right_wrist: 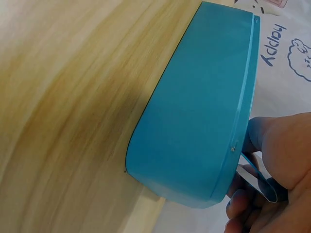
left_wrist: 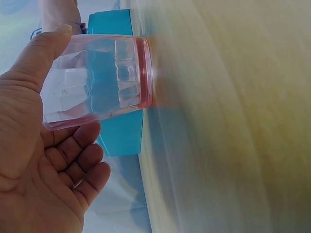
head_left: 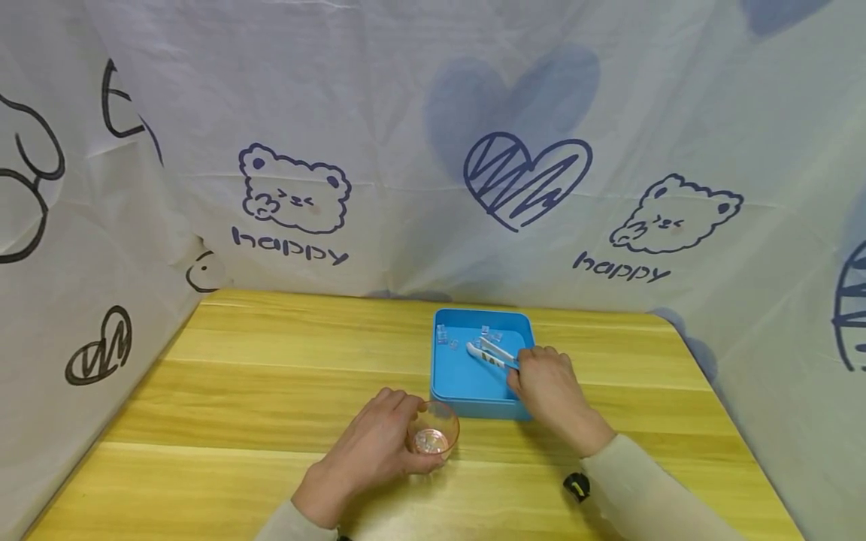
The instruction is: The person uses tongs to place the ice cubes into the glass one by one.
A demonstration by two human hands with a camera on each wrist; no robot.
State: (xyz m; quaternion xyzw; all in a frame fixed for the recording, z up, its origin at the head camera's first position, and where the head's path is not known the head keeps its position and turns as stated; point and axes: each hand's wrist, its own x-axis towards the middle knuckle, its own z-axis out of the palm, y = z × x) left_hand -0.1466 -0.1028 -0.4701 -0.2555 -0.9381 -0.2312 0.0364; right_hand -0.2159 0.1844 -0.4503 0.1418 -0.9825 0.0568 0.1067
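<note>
My left hand (head_left: 379, 439) grips a clear pinkish cup (head_left: 446, 422) that stands on the table, thumb on one side of its rim and fingers on the other. Small clear cubes lie at the bottom of the cup. My right hand (head_left: 553, 387) holds white tongs (head_left: 489, 356) over the right side of a blue tray (head_left: 477, 409). Their two tips point left, close by a few clear cubes (head_left: 497, 337) in the tray. More cubes (head_left: 442, 334) sit at its left wall. In the right wrist view, the tray's side (right_wrist: 189, 107) hides the tong tips.
The wooden table (head_left: 271, 361) carries the tray and the cup. White cloth (head_left: 392, 105) with bear and heart drawings hangs behind and at both sides. A small black object (head_left: 577, 486) shows beside the right sleeve (head_left: 643, 488).
</note>
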